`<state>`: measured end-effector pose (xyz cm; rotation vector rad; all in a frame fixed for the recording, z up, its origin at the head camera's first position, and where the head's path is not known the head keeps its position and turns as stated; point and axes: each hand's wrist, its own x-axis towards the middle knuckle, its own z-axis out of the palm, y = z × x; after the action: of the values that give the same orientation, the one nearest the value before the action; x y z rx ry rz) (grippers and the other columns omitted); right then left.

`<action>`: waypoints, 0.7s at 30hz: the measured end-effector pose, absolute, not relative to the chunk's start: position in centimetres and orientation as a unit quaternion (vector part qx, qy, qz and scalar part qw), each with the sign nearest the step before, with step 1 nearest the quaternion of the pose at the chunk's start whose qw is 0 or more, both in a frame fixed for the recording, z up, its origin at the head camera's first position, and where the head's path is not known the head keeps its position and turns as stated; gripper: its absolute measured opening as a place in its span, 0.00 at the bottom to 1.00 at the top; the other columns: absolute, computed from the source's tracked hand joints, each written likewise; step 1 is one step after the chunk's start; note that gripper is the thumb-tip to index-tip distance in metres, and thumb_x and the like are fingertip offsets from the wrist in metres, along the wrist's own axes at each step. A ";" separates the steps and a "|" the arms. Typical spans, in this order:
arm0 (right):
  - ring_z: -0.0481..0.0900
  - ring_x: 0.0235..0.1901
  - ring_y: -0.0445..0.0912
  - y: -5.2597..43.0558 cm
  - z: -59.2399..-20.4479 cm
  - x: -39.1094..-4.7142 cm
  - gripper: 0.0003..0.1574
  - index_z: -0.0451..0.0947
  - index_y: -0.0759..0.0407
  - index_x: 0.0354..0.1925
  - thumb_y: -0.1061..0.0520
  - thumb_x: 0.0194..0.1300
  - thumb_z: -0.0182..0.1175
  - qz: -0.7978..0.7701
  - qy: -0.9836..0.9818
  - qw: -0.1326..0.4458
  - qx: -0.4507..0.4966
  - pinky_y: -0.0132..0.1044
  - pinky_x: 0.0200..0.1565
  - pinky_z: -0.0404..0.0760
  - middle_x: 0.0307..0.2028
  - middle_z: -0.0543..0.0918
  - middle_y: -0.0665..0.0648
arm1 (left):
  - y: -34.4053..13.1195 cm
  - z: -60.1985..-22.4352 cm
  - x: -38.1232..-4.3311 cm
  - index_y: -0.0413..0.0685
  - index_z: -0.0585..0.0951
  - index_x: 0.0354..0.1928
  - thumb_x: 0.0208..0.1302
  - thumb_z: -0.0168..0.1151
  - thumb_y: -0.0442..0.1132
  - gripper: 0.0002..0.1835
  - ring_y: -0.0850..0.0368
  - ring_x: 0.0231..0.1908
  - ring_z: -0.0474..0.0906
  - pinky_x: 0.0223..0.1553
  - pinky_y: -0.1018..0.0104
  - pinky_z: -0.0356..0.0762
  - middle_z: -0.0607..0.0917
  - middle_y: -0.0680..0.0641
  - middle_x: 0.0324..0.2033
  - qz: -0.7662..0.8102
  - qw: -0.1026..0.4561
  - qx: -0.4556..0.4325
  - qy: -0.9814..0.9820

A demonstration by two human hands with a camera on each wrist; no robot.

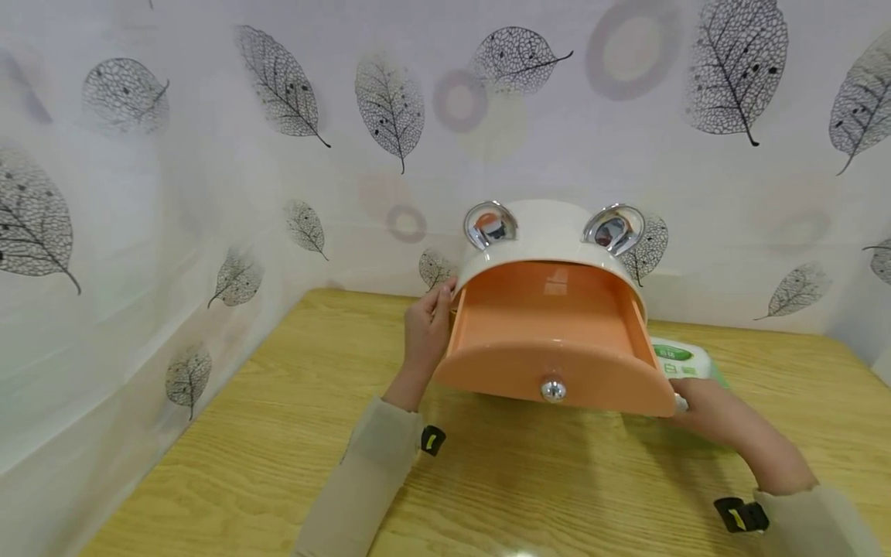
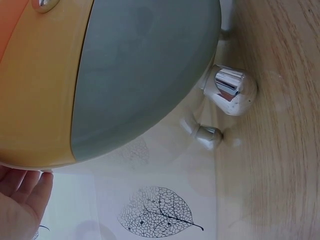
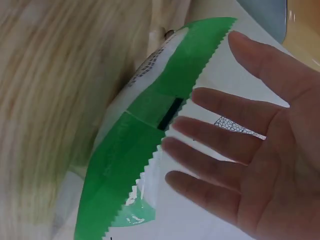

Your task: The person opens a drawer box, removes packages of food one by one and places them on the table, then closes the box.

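Observation:
A white rounded drawer cabinet (image 1: 546, 224) with two chrome-rimmed eyes on top stands before me. Its top orange drawer (image 1: 501, 379) is pulled out, with bare floor inside and a silver knob (image 1: 553, 391) on its front. Below it, the left wrist view shows a yellow drawer (image 2: 45, 85) and a grey-green drawer (image 2: 145, 65), both closed. My left hand (image 1: 426, 329) rests its fingers against the cabinet's left side. On the other side, my right hand (image 1: 710, 414) is beside the cabinet; in the right wrist view its fingers are straight and spread. Its exact contact is unclear.
A green-and-white plastic packet (image 1: 685, 360) lies right of the cabinet, close to the right hand. Shiny silver feet (image 2: 232, 90) support the cabinet on the wooden table (image 1: 278, 402). Behind hangs a pale curtain (image 1: 334, 201) with a leaf print.

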<state>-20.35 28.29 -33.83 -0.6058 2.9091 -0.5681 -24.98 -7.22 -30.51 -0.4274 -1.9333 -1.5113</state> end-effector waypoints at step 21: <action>0.76 0.39 0.59 28.2 -35.2 -20.4 0.32 0.74 0.67 0.43 0.47 0.45 0.67 -0.176 0.960 0.050 -0.212 0.52 0.38 0.74 0.38 0.80 0.63 | -7.3 -30.9 -25.3 0.26 0.76 0.45 0.65 0.45 0.28 0.13 0.43 0.44 0.75 0.43 0.54 0.74 0.78 0.33 0.42 -0.559 0.337 -0.181 -0.735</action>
<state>-20.42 28.18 -35.21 -0.6456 2.9224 -0.5366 -25.26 -7.32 -30.87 -0.4712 -1.9168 -1.4583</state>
